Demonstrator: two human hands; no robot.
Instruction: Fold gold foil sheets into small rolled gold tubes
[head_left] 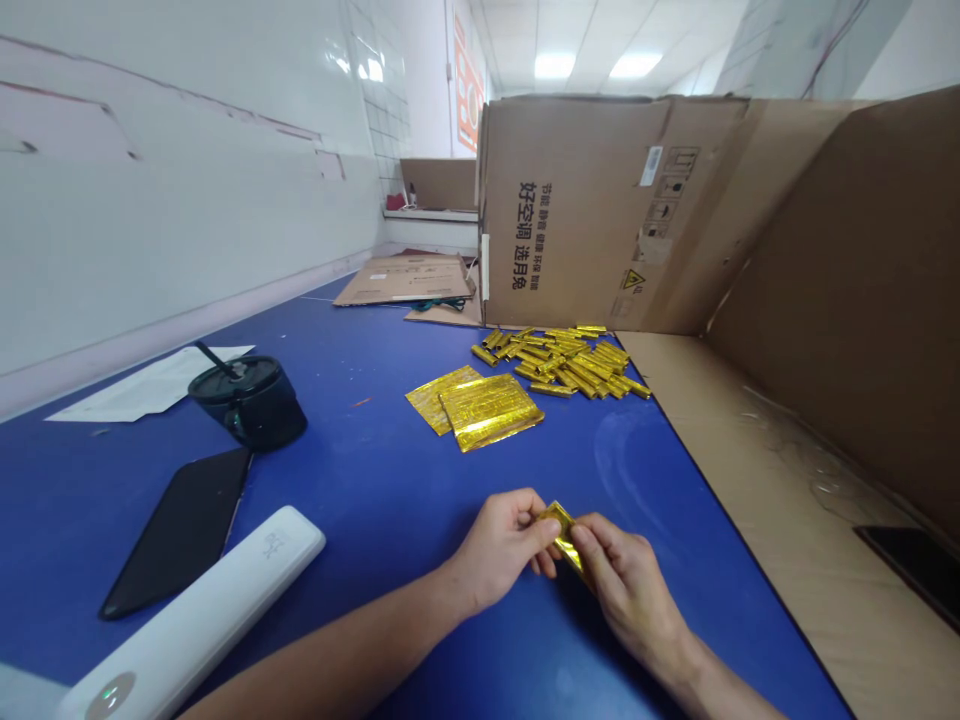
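My left hand and my right hand meet above the blue table, both pinching a gold foil packet that is partly rolled. Their fingers hide part of the foil. Farther ahead, two flat gold foil sheets lie overlapping on the table. Just behind them is a loose heap of several rolled gold foil tubes. Neither hand touches the sheets or the heap.
A black phone and a white power bank lie to the left, beside a dark lidded cup with a straw and white papers. Cardboard panels stand along the far and right table edges.
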